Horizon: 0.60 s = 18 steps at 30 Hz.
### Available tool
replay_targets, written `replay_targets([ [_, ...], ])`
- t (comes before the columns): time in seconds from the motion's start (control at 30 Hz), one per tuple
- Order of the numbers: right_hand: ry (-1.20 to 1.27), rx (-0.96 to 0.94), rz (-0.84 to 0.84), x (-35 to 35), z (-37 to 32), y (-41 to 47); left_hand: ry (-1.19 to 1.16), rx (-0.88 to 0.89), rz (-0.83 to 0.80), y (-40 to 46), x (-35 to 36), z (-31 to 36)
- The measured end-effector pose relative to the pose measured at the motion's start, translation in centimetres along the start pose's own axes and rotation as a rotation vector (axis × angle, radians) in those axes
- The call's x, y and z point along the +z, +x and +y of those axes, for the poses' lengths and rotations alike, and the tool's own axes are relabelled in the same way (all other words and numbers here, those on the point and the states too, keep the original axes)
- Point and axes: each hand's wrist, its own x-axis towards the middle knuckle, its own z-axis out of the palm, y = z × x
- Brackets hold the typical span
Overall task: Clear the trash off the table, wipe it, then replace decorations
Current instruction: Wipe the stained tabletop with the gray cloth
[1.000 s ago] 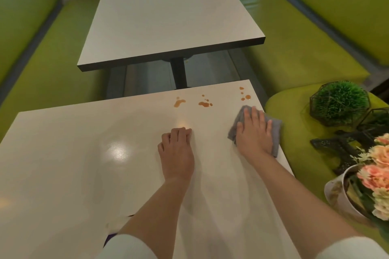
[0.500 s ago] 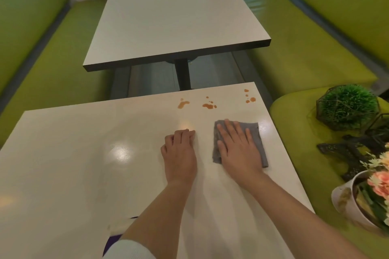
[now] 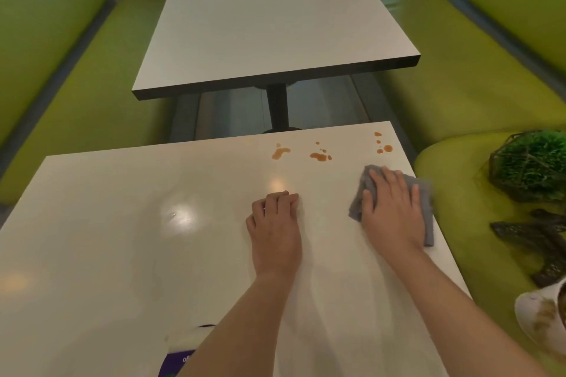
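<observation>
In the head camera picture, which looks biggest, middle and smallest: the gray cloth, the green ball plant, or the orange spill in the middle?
1. Green ball plant, though it looks only slightly larger than the cloth.
2. Gray cloth, partly hidden under the right hand.
3. Middle orange spill, clearly smallest.

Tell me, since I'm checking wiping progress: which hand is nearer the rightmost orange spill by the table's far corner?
Right hand, on the grey cloth just below the rightmost orange spill; left hand rests farther left.

Only the letters "of" are legible, on the purple item (image 3: 180,361) at the near table (image 3: 92,239) edge.
</observation>
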Motion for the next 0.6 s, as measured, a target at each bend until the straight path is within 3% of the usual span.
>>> replay_targets([
  [0.1,-0.002,0.162,-0.009,0.0,1.2,4.8,0.001,0.002,0.005,0.1,0.0,-0.1],
  [0.23,0.062,0.169,-0.107,0.0,1.2,11.5,0.012,0.0,0.002,-0.1,0.3,0.0],
  [0.3,0.029,0.127,-0.099,0.4,0.7,12.8,0.014,-0.002,0.003,-0.1,0.4,0.0],
  [0.47,-0.074,-0.195,-0.092,1.1,1.5,10.4,0.01,-0.019,-0.004,0.0,0.2,0.1],
  [0.6,-0.017,0.017,-0.142,0.3,2.7,14.0,-0.012,0.002,-0.029,0.3,0.1,0.2],
])
